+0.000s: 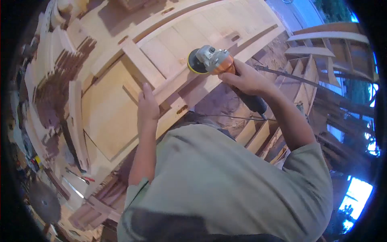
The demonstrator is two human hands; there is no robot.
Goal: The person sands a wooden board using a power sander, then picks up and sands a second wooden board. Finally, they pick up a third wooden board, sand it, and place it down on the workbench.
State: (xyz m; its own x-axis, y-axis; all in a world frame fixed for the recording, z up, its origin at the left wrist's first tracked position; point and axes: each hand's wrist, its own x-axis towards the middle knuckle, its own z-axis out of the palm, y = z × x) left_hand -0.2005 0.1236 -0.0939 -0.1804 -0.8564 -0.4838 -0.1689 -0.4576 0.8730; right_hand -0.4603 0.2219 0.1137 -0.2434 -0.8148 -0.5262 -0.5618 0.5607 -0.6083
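My right hand (246,79) is wrapped round the body of an orange and grey angle grinder (219,60). Its dark round disc with a yellow edge (196,61) overlaps the long rail of a pale wooden frame (173,84). At the corner where a crosspiece (143,64) meets that rail, my left hand (148,105) grips the wood, fingers pointing away from me. The frame lies on larger pale boards, and a flat wooden panel (111,109) shows to the left of my left hand.
Curved wooden pieces (56,36) are stacked at the far left, with a circular saw blade (45,201) at lower left. Red-handled pliers (82,176) lie near the bench edge. To the right stand wooden shelf-like frames (298,80). A thin cable (229,117) trails below the grinder.
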